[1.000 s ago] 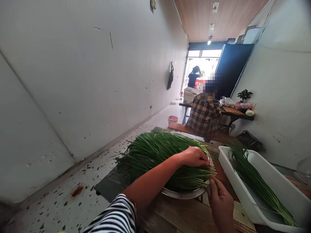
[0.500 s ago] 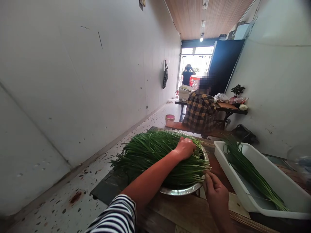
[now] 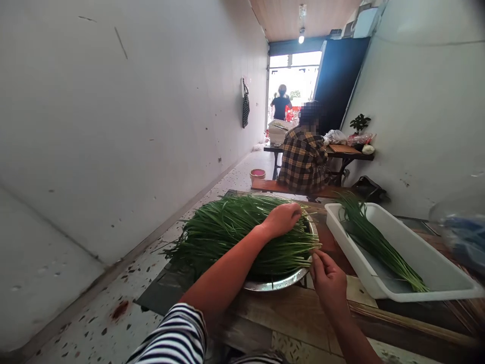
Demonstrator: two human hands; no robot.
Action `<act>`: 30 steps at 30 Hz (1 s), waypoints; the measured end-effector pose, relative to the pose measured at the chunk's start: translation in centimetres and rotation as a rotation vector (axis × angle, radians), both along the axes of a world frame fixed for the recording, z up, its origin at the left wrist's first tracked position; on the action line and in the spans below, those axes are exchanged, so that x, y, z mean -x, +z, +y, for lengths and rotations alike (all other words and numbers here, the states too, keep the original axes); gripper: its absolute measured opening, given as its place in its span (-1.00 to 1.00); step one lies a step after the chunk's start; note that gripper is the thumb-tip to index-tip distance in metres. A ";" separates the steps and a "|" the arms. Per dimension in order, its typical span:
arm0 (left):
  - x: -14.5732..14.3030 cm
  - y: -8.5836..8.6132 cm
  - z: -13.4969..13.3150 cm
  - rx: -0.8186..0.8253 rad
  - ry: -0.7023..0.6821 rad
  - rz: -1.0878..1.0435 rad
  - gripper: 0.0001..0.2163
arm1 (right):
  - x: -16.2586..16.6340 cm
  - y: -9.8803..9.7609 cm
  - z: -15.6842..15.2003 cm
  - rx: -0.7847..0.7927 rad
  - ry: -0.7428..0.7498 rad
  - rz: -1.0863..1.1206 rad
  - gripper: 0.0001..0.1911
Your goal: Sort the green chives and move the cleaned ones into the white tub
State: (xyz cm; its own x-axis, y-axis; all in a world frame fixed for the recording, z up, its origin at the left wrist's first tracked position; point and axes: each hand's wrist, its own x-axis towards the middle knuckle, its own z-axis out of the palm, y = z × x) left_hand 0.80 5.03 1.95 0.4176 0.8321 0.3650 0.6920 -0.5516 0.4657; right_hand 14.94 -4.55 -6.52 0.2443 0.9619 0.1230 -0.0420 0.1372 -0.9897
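Observation:
A big heap of long green chives (image 3: 231, 232) lies across a round metal tray (image 3: 280, 281) on a wooden table (image 3: 291, 323). My left hand (image 3: 282, 218) rests on top of the heap near its cut ends, fingers curled down onto the stalks. My right hand (image 3: 328, 275) is at the tray's right edge, fingers pinched together at the cut ends of the chives. A white plastic tub (image 3: 413, 253) to the right holds a smaller bunch of chives (image 3: 373, 242).
A person in a plaid shirt (image 3: 303, 159) sits on a bench ahead at another table (image 3: 344, 151) with bags and a small plant. Another person (image 3: 281, 103) stands in the bright doorway. A grey wall runs along the left; a pink bucket (image 3: 257, 175) stands on the speckled floor.
My left hand has slid from the cut ends back onto the top of the heap. My right hand stays at the tray's edge. The view has tipped downward.

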 end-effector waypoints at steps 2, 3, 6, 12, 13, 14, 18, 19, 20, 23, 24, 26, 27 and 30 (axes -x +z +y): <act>0.0 -0.5 0.3 0.063 -0.031 -0.125 -0.83 | 0.0 -0.4 0.1 0.007 0.031 0.027 -0.54; 0.0 -0.9 0.4 0.089 -0.051 -0.181 -0.82 | -0.1 -0.6 0.2 0.009 0.045 0.037 -0.55; -0.1 -1.7 0.9 0.140 -0.092 -0.275 -0.76 | -0.4 -1.2 0.4 0.010 0.058 0.030 -0.56; -0.1 -2.1 1.1 0.158 -0.084 -0.364 -0.71 | -0.5 -1.5 0.2 0.000 0.080 0.028 -0.58; -0.1 -2.1 1.1 0.169 -0.085 -0.378 -0.70 | -0.5 -1.4 0.2 -0.001 0.083 0.037 -0.59; -0.1 -2.1 1.0 0.187 -0.082 -0.387 -0.69 | -0.4 -1.3 0.1 -0.002 0.084 0.043 -0.59; -0.2 -2.3 1.1 0.272 -0.080 -0.404 -0.69 | -0.3 -1.0 0.1 -0.001 0.088 0.048 -0.59; -0.3 -2.3 1.1 0.280 -0.085 -0.410 -0.70 | -0.3 -1.0 0.0 0.003 0.088 0.050 -0.59; -0.3 -2.3 1.1 0.281 -0.089 -0.415 -0.73 | -0.3 -1.0 0.0 0.008 0.087 0.053 -0.59; -0.2 -2.5 1.3 0.271 -0.099 -0.401 -0.76 | -0.4 -1.1 0.1 0.015 0.088 0.067 -0.60; -0.2 -2.6 1.3 0.271 -0.104 -0.392 -0.76 | -0.4 -1.2 0.1 0.014 0.092 0.073 -0.61; -0.2 -2.8 1.4 0.274 -0.118 -0.385 -0.75 | -0.4 -1.3 0.1 0.012 0.098 0.083 -0.61; -0.2 -2.8 1.5 0.275 -0.124 -0.385 -0.75 | -0.5 -1.4 0.1 0.015 0.100 0.084 -0.61; -0.2 -3.0 1.5 0.287 -0.127 -0.393 -0.75 | -0.4 -1.4 0.1 0.029 0.096 0.083 -0.57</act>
State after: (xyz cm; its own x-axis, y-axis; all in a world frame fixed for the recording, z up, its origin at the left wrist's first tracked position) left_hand 0.96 6.55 -1.04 0.3986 0.8737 0.2788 0.3697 -0.4313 0.8230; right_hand 15.37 -4.43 -7.91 0.1593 0.9842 0.0778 -0.1354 0.0998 -0.9858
